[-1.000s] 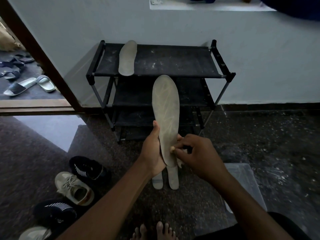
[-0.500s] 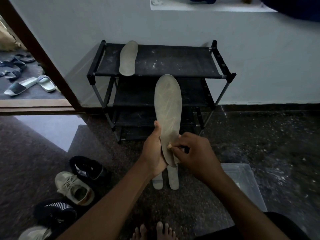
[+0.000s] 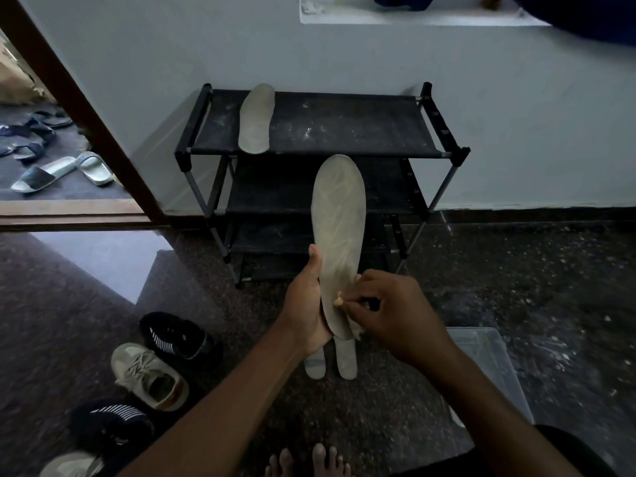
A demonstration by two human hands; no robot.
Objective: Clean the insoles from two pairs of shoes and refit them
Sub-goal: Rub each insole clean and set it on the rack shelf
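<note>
Centre frame: left grip (image 3: 306,304) wraps heel of insole (image 3: 339,228), upright before rack (image 3: 344,132). Right grip (image 3: 389,315) pinches pale wad (image 3: 339,301) against it. Step: wiping. Next: rub up toward toe; 2 insoles (image 3: 346,359) on floor below probably wait.

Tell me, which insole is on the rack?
The rack insole, lying on the rack's top shelf. The left hand grips the held insole, the right hand pinches a cloth on it, and two floor insoles lie below.
</note>
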